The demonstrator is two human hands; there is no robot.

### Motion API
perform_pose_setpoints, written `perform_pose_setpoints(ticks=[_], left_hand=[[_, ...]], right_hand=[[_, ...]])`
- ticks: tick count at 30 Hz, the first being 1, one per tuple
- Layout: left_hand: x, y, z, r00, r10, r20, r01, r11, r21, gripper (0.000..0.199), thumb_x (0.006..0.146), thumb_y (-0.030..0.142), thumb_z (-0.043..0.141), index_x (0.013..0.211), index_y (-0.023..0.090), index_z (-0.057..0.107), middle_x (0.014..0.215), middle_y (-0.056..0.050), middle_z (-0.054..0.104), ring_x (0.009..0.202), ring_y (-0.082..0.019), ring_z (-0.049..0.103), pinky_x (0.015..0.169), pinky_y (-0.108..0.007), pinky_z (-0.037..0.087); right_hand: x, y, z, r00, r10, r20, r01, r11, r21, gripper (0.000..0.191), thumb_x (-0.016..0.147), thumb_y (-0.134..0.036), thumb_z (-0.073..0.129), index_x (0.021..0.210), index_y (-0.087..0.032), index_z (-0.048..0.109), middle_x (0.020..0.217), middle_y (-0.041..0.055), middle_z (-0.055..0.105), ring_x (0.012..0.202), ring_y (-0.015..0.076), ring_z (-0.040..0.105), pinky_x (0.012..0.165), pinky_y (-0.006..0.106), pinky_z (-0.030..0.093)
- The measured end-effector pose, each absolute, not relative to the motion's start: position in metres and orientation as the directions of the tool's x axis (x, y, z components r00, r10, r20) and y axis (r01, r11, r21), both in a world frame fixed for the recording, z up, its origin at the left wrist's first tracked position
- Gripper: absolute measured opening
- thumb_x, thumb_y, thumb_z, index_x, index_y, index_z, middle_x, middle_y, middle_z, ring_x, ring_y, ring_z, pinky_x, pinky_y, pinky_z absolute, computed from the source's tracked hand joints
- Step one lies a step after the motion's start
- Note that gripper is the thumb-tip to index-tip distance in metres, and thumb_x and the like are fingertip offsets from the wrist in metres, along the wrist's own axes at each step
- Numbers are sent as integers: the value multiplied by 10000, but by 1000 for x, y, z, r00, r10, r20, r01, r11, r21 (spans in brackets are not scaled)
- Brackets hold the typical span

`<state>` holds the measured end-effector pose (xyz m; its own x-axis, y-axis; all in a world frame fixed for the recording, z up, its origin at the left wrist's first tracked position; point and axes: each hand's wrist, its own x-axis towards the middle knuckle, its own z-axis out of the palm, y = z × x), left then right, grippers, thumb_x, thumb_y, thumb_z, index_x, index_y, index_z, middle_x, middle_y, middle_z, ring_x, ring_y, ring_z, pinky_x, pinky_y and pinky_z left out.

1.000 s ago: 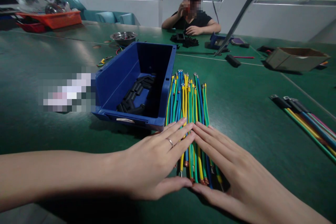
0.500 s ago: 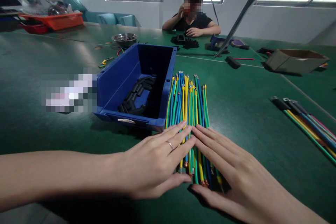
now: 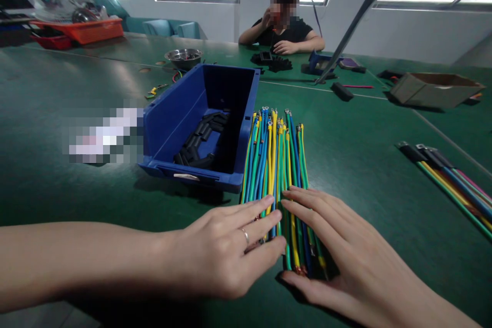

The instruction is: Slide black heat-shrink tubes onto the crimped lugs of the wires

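Observation:
A row of cut wires point(image 3: 272, 159) in yellow, green and blue, with ring-type metal terminals at the far ends and bare copper at several near ends, lies side by side on the green table. My left hand point(image 3: 230, 243), with a ring on one finger, rests its stretched fingers over the left near part of the wires; its thumb is hidden. My right hand point(image 3: 342, 246) lies over the right side, fingers extended and thumb apart near the copper ends. Just left of the wires stands a blue plastic bin point(image 3: 242, 177) with short black sleeves point(image 3: 198, 138) inside.
More wires with black ends point(image 3: 449, 179) lie at the right. Farther back are a cardboard box point(image 3: 426, 95), a slanting metal pole point(image 3: 353, 25) and a metal bowl point(image 3: 183, 63). Another person point(image 3: 284, 36) sits across the table. An orange basket point(image 3: 92, 32) stands at the far left.
My left hand has drawn back slightly toward me along the wires, and its thumb has gone out of sight. My right fingers have parted from the left ones and shifted a little right.

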<state>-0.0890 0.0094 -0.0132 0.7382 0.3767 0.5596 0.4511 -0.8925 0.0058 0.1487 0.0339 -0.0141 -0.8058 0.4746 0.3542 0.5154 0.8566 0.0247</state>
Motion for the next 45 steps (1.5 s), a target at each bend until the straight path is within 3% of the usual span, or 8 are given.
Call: perform_pose_setpoints(ticks=[6, 9, 14, 20, 24, 33, 39, 45], left_hand=[[-86, 14, -8, 753, 325, 572, 381, -924, 24, 133, 892, 126, 588, 895, 70, 709, 955, -124, 728, 915, -252, 686, 920, -365, 568], [-84, 16, -7, 772, 415, 481, 399, -906, 140, 224, 935, 248, 568, 1027, 73, 672, 1080, -148, 675, 1075, -277, 615, 965, -381, 530], [-84, 15, -6, 829, 495, 259, 429, -861, 273, 468, 974, 314, 458, 1329, 9, 456, 1404, -226, 465, 1382, -304, 363, 1191, -427, 258], [-83, 13, -8, 759, 632, 154, 567, -759, 318, 572, 947, 415, 492, 1327, -8, 437, 1516, -291, 264, 1466, -347, 117, 1188, -473, 233], [-83, 14, -10, 744, 652, 148, 601, -749, 278, 570, 961, 411, 471, 1353, 0, 421, 1533, -313, 186, 1460, -364, 115, 1168, -514, 244], [-86, 12, -14, 787, 580, 209, 534, -811, 239, 474, 1017, 312, 386, 1384, 12, 413, 1474, -259, 378, 1419, -316, 289, 1168, -457, 297], [-91, 16, -11, 867, 456, 201, 402, -878, 259, 428, 1003, 161, 375, 1403, 8, 394, 1505, -202, 358, 1448, -237, 238, 1205, -380, 240], [-90, 15, -11, 852, 471, 228, 410, -872, 267, 411, 1005, 183, 388, 1378, 17, 434, 1485, -189, 402, 1433, -242, 285, 1207, -380, 242]], right_hand=[[150, 35, -13, -799, 485, 355, 506, 862, -39, 792, 768, -651, 597, 1342, -133, 426, 1280, 154, 586, 1162, 255, 572, 904, 405, 544], [152, 35, -12, -810, 466, 356, 470, 879, -83, 878, 752, -680, 583, 1394, -118, 378, 1330, 155, 544, 1215, 262, 522, 957, 413, 503], [155, 38, -11, -778, 461, 426, 445, 884, -145, 640, 865, -493, 524, 1377, -127, 403, 1357, 139, 520, 1268, 229, 464, 998, 389, 460], [150, 44, -9, -762, 483, 431, 469, 871, -148, 515, 878, -333, 556, 1343, -144, 439, 1344, 142, 534, 1250, 227, 480, 992, 401, 458], [144, 50, -9, -707, 517, 483, 479, 852, -212, 441, 881, -266, 563, 1301, -171, 469, 1297, 130, 568, 1214, 219, 513, 974, 406, 467], [110, 94, -2, -613, 619, 491, 557, 779, -288, 344, 899, -294, 520, 1230, -202, 526, 1259, 110, 594, 1210, 247, 523, 996, 485, 439], [86, 155, 2, -628, 666, 403, 613, 742, -272, 513, 872, -389, 594, 1319, -166, 473, 1337, 132, 534, 1253, 258, 485, 1034, 490, 401], [67, 201, -4, -680, 694, 238, 673, 719, -174, 415, 899, -396, 575, 1254, -184, 534, 1301, 100, 534, 1133, 239, 553, 935, 487, 470]])
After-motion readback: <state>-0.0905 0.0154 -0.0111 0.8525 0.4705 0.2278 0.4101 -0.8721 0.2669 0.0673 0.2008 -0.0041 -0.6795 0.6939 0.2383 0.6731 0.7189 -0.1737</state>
